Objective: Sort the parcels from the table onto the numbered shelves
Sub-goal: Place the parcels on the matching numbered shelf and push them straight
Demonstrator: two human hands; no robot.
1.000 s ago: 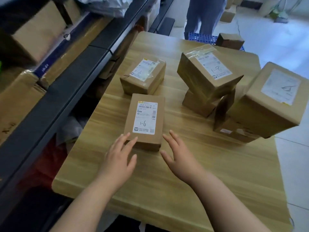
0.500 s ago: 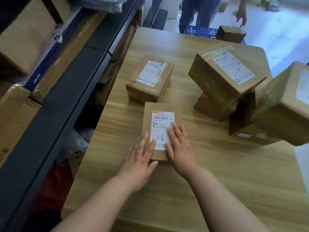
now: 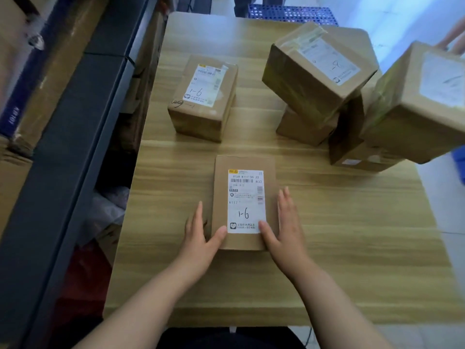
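Left hand (image 3: pixel 198 238) | right hand (image 3: pixel 285 229) | straight-fingered, pressing parcel (image 3: pixel 221 187) sides | label (image 3: pixel 245 201) "1-6", K117

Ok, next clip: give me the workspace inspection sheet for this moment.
Surface: light wooden table, bearing parcels.
Job's things: flat brown cardboard parcel labelled 1-6 between the hands; second brown 1-6 box behind; tilted brown 1-8 box on smaller boxes; large brown box at right.
Clutter: nothing seen.
Hands: left hand and right hand flank the flat parcel, fingers straight, thumbs on top.
Cables: nothing seen.
Surroundings: dark metal shelf left, blue perforated crate beyond.
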